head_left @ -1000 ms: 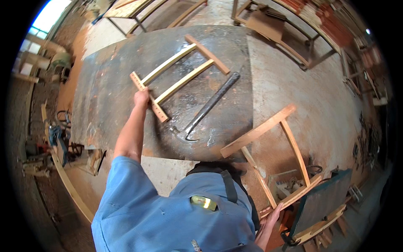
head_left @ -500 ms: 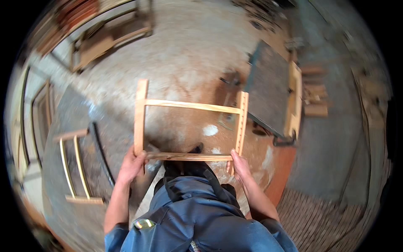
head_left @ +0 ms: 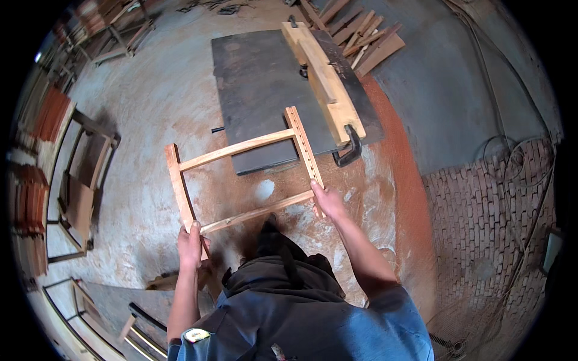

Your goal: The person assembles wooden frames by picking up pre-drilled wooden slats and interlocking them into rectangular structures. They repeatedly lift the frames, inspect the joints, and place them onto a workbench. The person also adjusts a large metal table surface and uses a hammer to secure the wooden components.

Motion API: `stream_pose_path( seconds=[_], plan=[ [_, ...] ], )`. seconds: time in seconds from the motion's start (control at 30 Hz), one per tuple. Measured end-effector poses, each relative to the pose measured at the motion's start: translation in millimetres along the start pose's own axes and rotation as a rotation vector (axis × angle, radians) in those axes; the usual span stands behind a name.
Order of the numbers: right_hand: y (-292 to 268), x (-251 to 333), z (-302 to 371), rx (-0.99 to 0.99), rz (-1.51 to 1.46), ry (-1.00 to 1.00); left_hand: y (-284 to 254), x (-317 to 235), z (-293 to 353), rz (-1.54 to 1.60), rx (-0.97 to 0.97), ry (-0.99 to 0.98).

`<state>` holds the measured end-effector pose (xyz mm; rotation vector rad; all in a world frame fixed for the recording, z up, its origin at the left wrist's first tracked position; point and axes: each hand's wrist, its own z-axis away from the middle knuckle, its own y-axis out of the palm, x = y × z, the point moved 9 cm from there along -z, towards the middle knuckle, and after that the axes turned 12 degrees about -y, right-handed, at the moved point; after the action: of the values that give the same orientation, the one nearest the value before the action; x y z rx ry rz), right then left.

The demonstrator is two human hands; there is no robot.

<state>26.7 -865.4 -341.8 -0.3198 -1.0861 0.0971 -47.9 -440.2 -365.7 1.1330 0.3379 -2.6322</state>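
A pale wooden frame [head_left: 237, 149] hangs level in front of me, made of two side posts joined by two rails. My left hand [head_left: 190, 243] is closed round the near end of its left post, thumb on top. Near the lower rail's right end, my right hand [head_left: 327, 200] grips the right post, which has a row of small holes along it. The frame's far right corner overlaps a dark flat machine table [head_left: 259, 78] in this view. Along that table lies a light wooden fence [head_left: 337, 102], held by a black clamp [head_left: 350, 150] at its near end.
Offcuts of wood [head_left: 367, 39] are piled beyond the machine table. Reddish sawdust covers the floor [head_left: 391, 156] to the right, beside a brick wall [head_left: 487, 210]. At left stand racks with stacked reddish boards [head_left: 30, 198]. A second wooden frame [head_left: 141, 340] lies at lower left.
I have turned rightward, so the machine table now sits ahead and the second frame has slid to the lower left. Both hands still hold the frame, which now tilts upward to the right.
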Motion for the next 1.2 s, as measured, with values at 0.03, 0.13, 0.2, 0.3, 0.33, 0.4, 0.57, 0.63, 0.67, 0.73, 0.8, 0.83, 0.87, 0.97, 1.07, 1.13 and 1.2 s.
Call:
stream_pose_path(
  seconds=[0.03,0.13,0.2,0.3,0.33,0.4,0.57,0.63,0.67,0.73,0.8,0.83,0.87,0.97,1.07,1.13,1.2],
  plan=[
    [-8,4,-16,-0.002,0.015,-0.031,13,-7,-13,-0.016,0.002,-0.011],
    [-39,16,-52,-0.027,0.223,-0.098,54,-27,-42,-0.063,0.048,0.014],
    [-57,62,-47,-0.303,0.502,-0.608,77,-35,-52,-0.011,0.074,0.012],
    [-45,95,-27,-0.348,0.633,-0.976,98,-35,-58,-0.028,0.093,-0.078],
    [-30,100,-19,-0.290,0.617,-1.048,101,-38,-61,-0.026,0.099,-0.063],
    [1,105,-18,-0.190,0.580,-1.141,104,-40,-68,-0.025,0.109,-0.035],
    [46,93,-59,-0.094,0.700,-1.131,115,-51,-67,-0.068,0.093,-0.074],
    [46,103,-68,-0.138,0.686,-1.135,116,-50,-66,-0.057,0.091,-0.094],
    [46,108,-70,-0.161,0.679,-1.137,115,-48,-67,-0.050,0.085,-0.110],
    [43,116,-71,-0.214,0.627,-1.137,114,-48,-70,-0.068,0.072,-0.132],
    [41,119,-74,-0.251,0.610,-1.124,115,-54,-70,-0.095,0.078,-0.126],
    [41,119,-77,-0.260,0.618,-1.111,117,-56,-71,-0.107,0.082,-0.125],
    [41,119,-81,-0.269,0.627,-1.099,119,-58,-75,-0.105,0.084,-0.119],
    [44,126,-91,-0.280,0.649,-1.076,118,-63,-87,-0.094,0.077,-0.110],
    [46,131,-104,-0.326,0.640,-1.078,121,-71,-99,-0.070,0.086,-0.108],
    [48,137,-113,-0.328,0.627,-1.076,122,-78,-106,-0.071,0.094,-0.113],
    [49,143,-121,-0.338,0.618,-1.078,124,-86,-114,-0.082,0.084,-0.098]
  ],
)
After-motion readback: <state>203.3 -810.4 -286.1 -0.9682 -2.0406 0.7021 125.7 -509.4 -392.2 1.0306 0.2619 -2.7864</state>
